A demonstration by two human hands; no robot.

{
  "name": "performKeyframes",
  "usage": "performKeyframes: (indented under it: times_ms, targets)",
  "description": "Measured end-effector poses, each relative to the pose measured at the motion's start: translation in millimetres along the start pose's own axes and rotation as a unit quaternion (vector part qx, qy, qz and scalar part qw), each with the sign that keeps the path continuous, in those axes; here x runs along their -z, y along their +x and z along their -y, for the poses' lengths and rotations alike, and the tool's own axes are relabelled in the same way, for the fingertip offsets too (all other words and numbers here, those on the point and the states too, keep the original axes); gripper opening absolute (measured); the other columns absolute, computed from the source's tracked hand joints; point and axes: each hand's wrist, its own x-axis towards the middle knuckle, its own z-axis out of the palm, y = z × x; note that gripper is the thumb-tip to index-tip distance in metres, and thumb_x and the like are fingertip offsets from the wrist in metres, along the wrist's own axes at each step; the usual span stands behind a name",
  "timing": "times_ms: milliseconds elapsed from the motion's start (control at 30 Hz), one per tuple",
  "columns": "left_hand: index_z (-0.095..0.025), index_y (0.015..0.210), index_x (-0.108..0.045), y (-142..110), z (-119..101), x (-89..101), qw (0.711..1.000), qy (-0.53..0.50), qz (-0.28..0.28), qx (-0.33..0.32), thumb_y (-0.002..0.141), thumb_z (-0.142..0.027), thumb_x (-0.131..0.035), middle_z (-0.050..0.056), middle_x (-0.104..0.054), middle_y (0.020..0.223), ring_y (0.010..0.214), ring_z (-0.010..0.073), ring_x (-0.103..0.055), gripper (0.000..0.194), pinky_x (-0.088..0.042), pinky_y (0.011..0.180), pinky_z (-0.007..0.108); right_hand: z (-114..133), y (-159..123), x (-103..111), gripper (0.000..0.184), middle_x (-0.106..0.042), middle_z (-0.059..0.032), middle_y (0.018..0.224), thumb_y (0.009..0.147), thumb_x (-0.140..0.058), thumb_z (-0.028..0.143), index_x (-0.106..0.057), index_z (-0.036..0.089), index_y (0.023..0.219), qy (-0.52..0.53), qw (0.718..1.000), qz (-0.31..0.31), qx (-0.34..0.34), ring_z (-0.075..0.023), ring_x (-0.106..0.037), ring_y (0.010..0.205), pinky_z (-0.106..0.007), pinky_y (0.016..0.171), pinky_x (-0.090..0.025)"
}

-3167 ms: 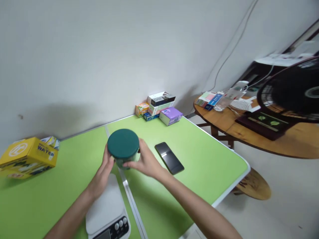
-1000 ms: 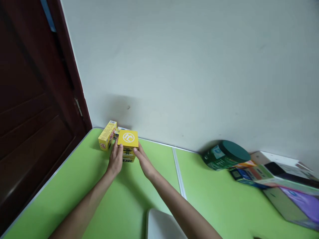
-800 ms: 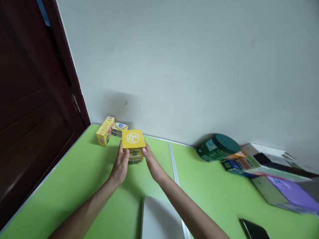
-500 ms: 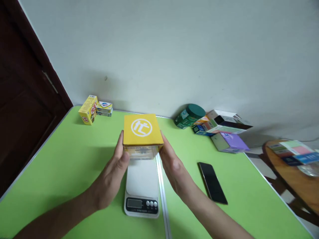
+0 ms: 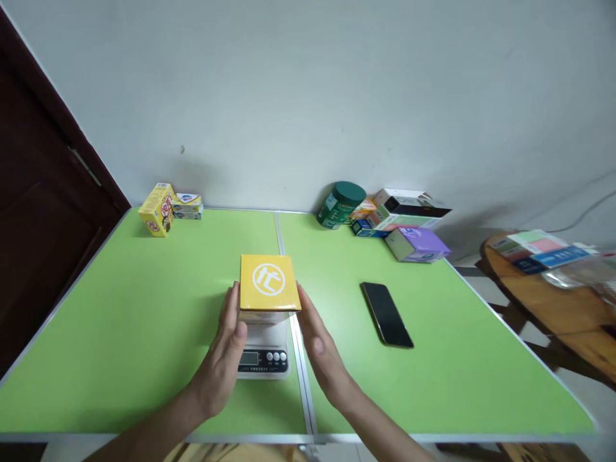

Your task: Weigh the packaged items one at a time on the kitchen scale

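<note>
A yellow carton box (image 5: 269,282) with a round white logo on its top is between my two hands, over a white digital kitchen scale (image 5: 264,362). My left hand (image 5: 221,356) presses the box's left side with fingers pointing forward. Against its right side lies my right hand (image 5: 322,350), palm facing inward. The box hides most of the weighing plate, and I cannot tell whether it touches the plate. Below it, the scale's small display and round buttons show; no reading is legible.
On the green folding table (image 5: 158,346) lies a black phone (image 5: 387,314) at right. A green jar (image 5: 341,205) and several boxes, one a purple pack (image 5: 418,244), stand by the wall. Yellow small cartons (image 5: 158,210) sit back left. A wooden table (image 5: 543,295) is at right.
The green jar left my hands and stands by the wall. My hands took the yellow box from the back left and carried it over to the scale.
</note>
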Motion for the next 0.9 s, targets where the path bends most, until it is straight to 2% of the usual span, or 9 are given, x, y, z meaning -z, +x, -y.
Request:
performKeyframes:
  times_ms: [100,233,333,467,567,700,800,900]
  targets:
    - [-0.026,0.152,-0.013,4.6,13.2,10.6,0.996,0.009,-0.09,-0.009,0.094,-0.058,-0.024,-0.003,-0.003,0.162,0.148,0.0159,0.003,0.068,-0.001,0.12,0.036,-15.4,-8.6,25.2,0.061,-0.025,0.003,0.158,0.088,-0.038,0.066,-0.035,0.038,0.143,0.046,0.996,-0.074,0.012,-0.0238,-0.015,0.147,-0.049,0.12,-0.01]
    - [-0.026,0.15,-0.023,4.9,35.6,32.6,0.984,0.023,-0.177,0.018,0.093,-0.06,-0.026,-0.001,-0.014,0.161,0.148,0.0166,-0.005,0.067,-0.004,0.12,0.036,-23.7,-22.8,53.8,0.058,-0.035,-0.0021,0.154,0.087,-0.04,0.065,-0.045,0.036,0.137,0.061,0.988,-0.14,-0.026,-0.0264,-0.025,0.144,-0.053,0.118,-0.017]
    - [-0.027,0.146,-0.035,2.2,49.3,45.1,0.982,0.047,-0.182,0.027,0.093,-0.059,-0.028,-0.001,-0.023,0.159,0.148,0.0178,-0.008,0.062,-0.004,0.12,0.037,-20.8,-27.8,54.0,0.06,-0.038,-0.0028,0.152,0.084,-0.044,0.067,-0.046,0.037,0.136,0.064,0.987,-0.145,-0.029,-0.0281,-0.028,0.143,-0.054,0.117,-0.02]
    - [-0.029,0.14,-0.045,-0.1,50.4,52.6,0.987,0.051,-0.152,0.025,0.094,-0.057,-0.027,-0.003,-0.025,0.158,0.148,0.0199,0.0,0.056,-0.003,0.12,0.042,-11.5,-17.1,36.8,0.058,-0.037,0.0006,0.153,0.085,-0.046,0.066,-0.045,0.04,0.136,0.081,0.989,-0.119,-0.017,-0.0262,-0.028,0.143,-0.05,0.117,-0.02]
    - [-0.028,0.14,-0.045,1.1,39.5,48.5,0.992,0.017,-0.123,-0.001,0.094,-0.055,-0.028,-0.002,-0.028,0.157,0.148,0.0208,-0.007,0.055,-0.005,0.12,0.043,-4.7,-3.8,25.2,0.06,-0.035,0.0017,0.154,0.085,-0.045,0.068,-0.042,0.041,0.138,0.093,0.992,-0.083,-0.017,-0.0257,-0.026,0.144,-0.049,0.117,-0.021]
    - [-0.026,0.148,-0.031,9.8,22.8,29.4,0.997,-0.052,-0.055,0.003,0.095,-0.054,-0.026,0.001,-0.026,0.158,0.146,0.0209,-0.02,0.06,-0.017,0.119,0.04,1.1,14.1,12.4,0.066,-0.028,0.0006,0.157,0.085,-0.041,0.07,-0.035,0.038,0.144,0.087,0.992,-0.035,-0.081,-0.0255,-0.021,0.146,-0.052,0.117,-0.018]
    - [-0.025,0.151,-0.024,15.2,12.1,10.2,0.999,-0.01,-0.051,0.01,0.093,-0.058,-0.03,0.002,-0.023,0.159,0.146,0.022,-0.017,0.067,-0.015,0.12,0.039,9.0,23.3,1.2,0.071,-0.022,-0.0003,0.159,0.086,-0.043,0.067,-0.027,0.035,0.148,0.045,0.993,-0.011,-0.109,-0.0254,-0.014,0.147,-0.051,0.119,-0.01]
    - [-0.023,0.151,-0.022,18.2,-1.2,-8.3,0.996,0.075,-0.054,0.017,0.088,-0.064,-0.037,0.004,-0.023,0.159,0.146,0.0245,-0.015,0.077,-0.008,0.12,0.039,23.0,28.3,0.4,0.073,-0.021,0.0004,0.159,0.087,-0.05,0.06,-0.024,0.032,0.149,0.01,0.998,0.007,-0.056,-0.0243,-0.015,0.147,-0.047,0.12,-0.011]
